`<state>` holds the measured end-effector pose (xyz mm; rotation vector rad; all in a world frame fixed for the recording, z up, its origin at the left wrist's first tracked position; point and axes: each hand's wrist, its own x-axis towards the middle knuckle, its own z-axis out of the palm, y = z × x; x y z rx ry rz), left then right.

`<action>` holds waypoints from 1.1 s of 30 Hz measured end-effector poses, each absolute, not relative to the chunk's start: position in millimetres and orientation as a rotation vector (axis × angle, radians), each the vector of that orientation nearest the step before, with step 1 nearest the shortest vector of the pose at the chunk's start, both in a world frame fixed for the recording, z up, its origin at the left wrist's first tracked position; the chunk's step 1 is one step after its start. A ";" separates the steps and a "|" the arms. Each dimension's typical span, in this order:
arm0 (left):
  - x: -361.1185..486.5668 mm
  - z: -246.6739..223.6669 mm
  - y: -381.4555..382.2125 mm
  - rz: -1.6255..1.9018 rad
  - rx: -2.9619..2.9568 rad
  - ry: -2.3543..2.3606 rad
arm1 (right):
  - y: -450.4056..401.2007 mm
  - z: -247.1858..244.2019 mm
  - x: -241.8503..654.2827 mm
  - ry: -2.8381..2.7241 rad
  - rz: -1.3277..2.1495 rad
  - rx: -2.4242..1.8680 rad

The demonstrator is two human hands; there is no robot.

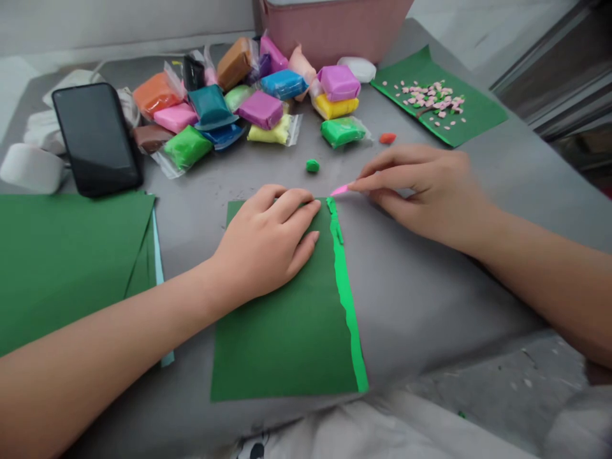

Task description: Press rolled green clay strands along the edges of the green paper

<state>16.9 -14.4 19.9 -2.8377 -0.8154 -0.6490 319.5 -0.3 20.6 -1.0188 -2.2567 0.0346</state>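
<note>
My left hand (270,239) lies flat on a dark green sheet of paper (287,344), fingers stretched toward its far right corner. Along the right edge of that sheet runs an uneven strip of bright green clay (348,306), lumpier at its far end. Between thumb and fingertips, my right hand (425,194) pinches a small pink pointed tool (340,190), probably a clay modelling tool; most of it is hidden by the fingers. Its tip is close to the strip's far end; whether it touches, I cannot tell. Beyond the sheet sits a small green clay lump (312,166).
Several wrapped clay packs (261,109) are heaped at the back before a pink bin (335,29). A black phone (95,137) lies at left, above a stack of green paper (62,268). A green card with a blossom tree (478,121) and an orange lump (387,138) are back right.
</note>
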 end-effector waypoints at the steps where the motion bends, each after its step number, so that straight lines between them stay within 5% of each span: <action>1: 16.9 19.9 -14.4 -0.656 -2.834 -0.813 | 0.4 20.6 319.7 -2.225 0.048 -1.001; 33: 16.5 16.7 -14.5 -0.635 -2.841 -0.851 | 4.2 24.2 321.0 -2.272 0.137 -1.024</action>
